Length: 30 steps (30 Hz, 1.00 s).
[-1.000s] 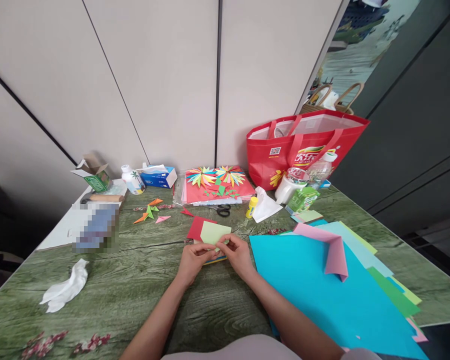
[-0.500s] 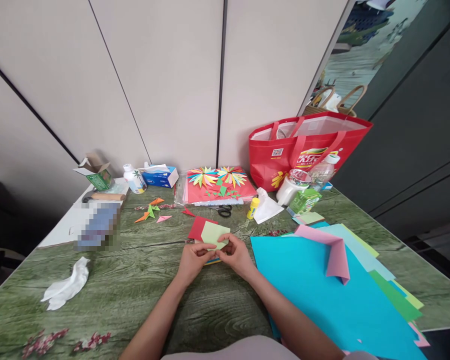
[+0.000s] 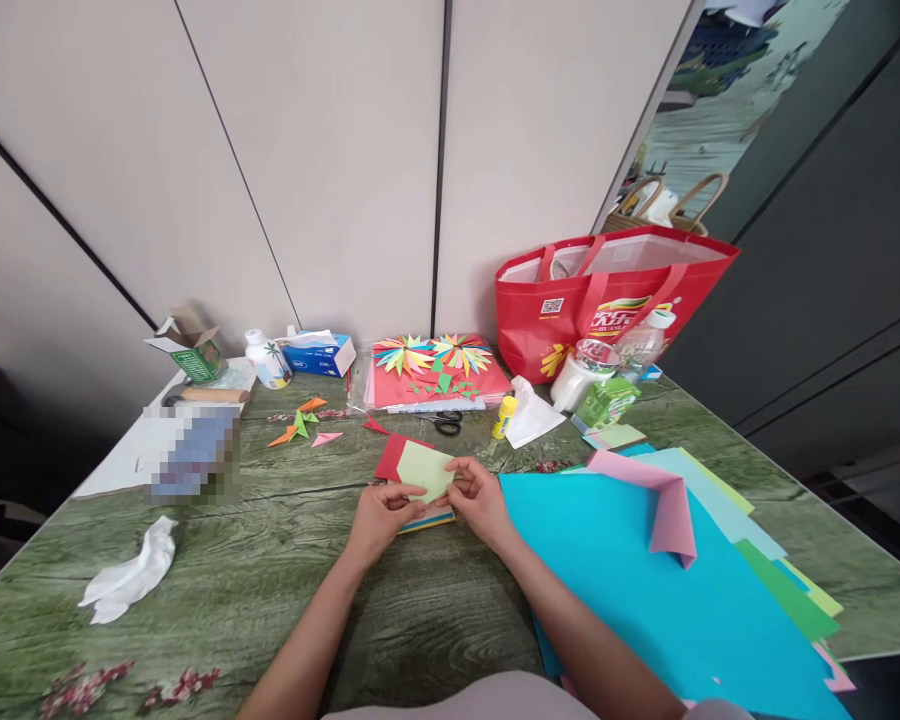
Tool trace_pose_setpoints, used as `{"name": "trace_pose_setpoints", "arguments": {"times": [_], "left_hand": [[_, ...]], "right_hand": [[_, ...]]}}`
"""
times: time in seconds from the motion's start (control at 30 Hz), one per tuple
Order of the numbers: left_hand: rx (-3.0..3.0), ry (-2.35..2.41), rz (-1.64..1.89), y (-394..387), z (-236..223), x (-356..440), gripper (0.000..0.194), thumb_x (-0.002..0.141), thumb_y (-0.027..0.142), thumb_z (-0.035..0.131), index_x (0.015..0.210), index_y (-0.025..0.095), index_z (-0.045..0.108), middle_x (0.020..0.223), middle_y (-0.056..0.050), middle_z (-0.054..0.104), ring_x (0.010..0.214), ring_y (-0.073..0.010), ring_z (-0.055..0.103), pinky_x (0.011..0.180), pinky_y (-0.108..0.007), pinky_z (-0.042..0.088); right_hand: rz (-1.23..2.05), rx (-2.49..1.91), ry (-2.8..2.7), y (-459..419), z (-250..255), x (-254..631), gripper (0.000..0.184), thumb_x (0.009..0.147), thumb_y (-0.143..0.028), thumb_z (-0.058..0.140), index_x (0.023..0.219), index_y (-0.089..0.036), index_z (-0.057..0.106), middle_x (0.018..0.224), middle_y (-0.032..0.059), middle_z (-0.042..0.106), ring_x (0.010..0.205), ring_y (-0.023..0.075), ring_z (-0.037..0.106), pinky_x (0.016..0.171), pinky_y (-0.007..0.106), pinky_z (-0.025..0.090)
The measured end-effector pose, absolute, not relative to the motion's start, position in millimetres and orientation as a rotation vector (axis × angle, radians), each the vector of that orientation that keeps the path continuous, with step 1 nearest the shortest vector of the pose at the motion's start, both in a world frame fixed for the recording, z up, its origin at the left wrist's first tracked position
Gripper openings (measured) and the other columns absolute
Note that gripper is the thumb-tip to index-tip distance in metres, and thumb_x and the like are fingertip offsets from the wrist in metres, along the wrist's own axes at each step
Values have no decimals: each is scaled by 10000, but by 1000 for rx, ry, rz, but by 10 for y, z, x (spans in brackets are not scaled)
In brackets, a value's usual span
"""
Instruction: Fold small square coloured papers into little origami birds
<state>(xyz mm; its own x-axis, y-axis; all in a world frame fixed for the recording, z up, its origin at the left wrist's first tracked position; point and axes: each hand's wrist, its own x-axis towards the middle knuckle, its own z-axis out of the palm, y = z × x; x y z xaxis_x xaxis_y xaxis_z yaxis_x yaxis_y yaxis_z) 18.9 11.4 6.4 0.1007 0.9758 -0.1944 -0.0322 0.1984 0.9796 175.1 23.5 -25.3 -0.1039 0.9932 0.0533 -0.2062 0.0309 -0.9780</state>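
A pale green sheet of paper (image 3: 424, 468), with one corner slanted, is pinched between my two hands. My left hand (image 3: 382, 515) grips its lower left edge, thumb and fingers together. At its right edge, my right hand (image 3: 480, 498) pinches with thumb and forefinger. Behind and under it lies a red piece of paper (image 3: 392, 457). Below the hands, a small stack of coloured paper (image 3: 429, 520) shows blue and yellow edges. Black-handled scissors (image 3: 448, 424) and a yellow glue stick (image 3: 504, 417) lie just beyond the hands.
Large coloured sheets (image 3: 615, 580) spread on the right, a folded pink strip (image 3: 673, 520) on top. Folded paper pieces (image 3: 301, 425) sit left of centre. Two paper stars (image 3: 461, 354) rest on a red pack at the back, beside a red bag (image 3: 529, 320). A crumpled tissue (image 3: 131, 575) lies left.
The pale green paper has turned slightly and shifted left a little. My right hand's fingers have moved up to its right edge, and more of the stack beneath shows.
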Motion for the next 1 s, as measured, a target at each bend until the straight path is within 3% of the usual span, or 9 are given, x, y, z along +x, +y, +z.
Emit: {"name": "trace_pose_setpoints", "arguments": {"times": [0.17, 0.3, 0.47, 0.57, 0.63, 0.7, 0.83, 1.0], "left_hand": [[1043, 1182, 1028, 132, 62, 165, 254, 496, 225, 731, 724, 122, 687, 578, -35, 674, 587, -177, 636, 614, -281, 497], [1167, 1253, 1011, 156, 34, 135, 195, 527, 166, 675, 717, 121, 690, 470, 18, 592, 456, -113, 566, 480, -204, 445], [1281, 1263, 1062, 174, 9, 101, 150, 608, 207, 623, 719, 141, 700, 468, 20, 579, 386, -75, 482, 407, -173, 383], [1197, 1233, 1225, 179, 18, 101, 206, 630, 274, 641, 788, 155, 698, 698, -34, 678, 524, -118, 565, 514, -212, 460], [1153, 1202, 1253, 175, 27, 113, 263, 626, 297, 655, 847, 160, 695, 861, -63, 688, 675, -164, 604, 609, -246, 485], [1148, 1185, 1204, 164, 28, 130, 294, 619, 301, 667, 877, 161, 695, 885, -68, 688, 726, -180, 604, 633, -250, 481], [1099, 1186, 1165, 156, -12, 148, 290, 606, 305, 679, 853, 154, 702, 777, -52, 693, 620, -147, 580, 556, -221, 447], [954, 1152, 1226, 184, -62, 117, 336, 601, 316, 682, 889, 143, 683, 700, -45, 680, 552, -122, 548, 506, -209, 416]], "right_hand": [[1206, -997, -1129, 234, -199, 1790, 86, 696, -213, 473, 775, -198, 505, 692, -13, 571, 601, 138, 591, 596, 288, 511], [1103, -1040, -1192, 222, -146, 1810, 134, 751, -279, 470, 776, -191, 567, 846, 41, 606, 759, 169, 562, 632, 280, 484], [1068, -1073, -1348, 223, -232, 1781, 115, 687, -269, 577, 762, -185, 601, 662, 0, 556, 552, 112, 477, 480, 206, 407], [1102, -1089, -1383, 218, -280, 1752, 124, 676, -270, 592, 757, -181, 622, 634, -5, 551, 490, 94, 431, 436, 196, 381], [1114, -1075, -1370, 211, -284, 1735, 137, 673, -273, 599, 765, -176, 631, 688, 9, 567, 514, 97, 452, 449, 199, 398], [1118, -1057, -1348, 203, -269, 1723, 148, 672, -272, 603, 779, -176, 636, 722, 16, 567, 548, 104, 479, 471, 204, 422], [1163, -1022, -1330, 185, -223, 1719, 148, 701, -251, 551, 791, -193, 654, 773, 25, 560, 609, 124, 536, 514, 230, 480], [1282, -902, -1387, 163, -210, 1721, 297, 701, -147, 418, 832, -237, 669, 903, 24, 573, 587, 110, 584, 567, 275, 517]]}}
